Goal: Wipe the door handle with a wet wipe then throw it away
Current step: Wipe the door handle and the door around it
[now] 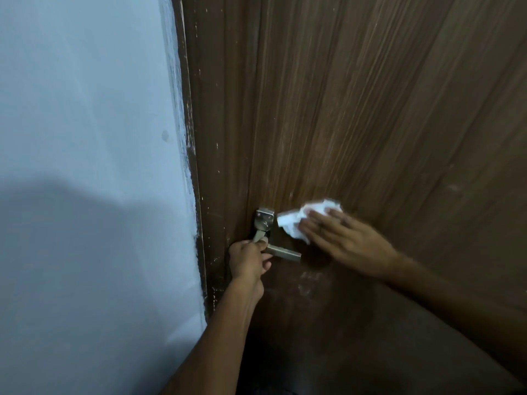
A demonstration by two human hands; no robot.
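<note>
Steadying the lever door handle [281, 252], the left hand [249, 259] is closed around its base, while the crumpled wet wipe [299, 220] is pressed flat under the open right hand [345, 238] against the wooden door [370, 109] just beside it.

The left hand [251, 262] grips the silver metal lever door handle [281, 251]; the right hand [346, 238] presses a crumpled white wet wipe [299, 220] flat against the brown wooden door [370, 109].
</note>
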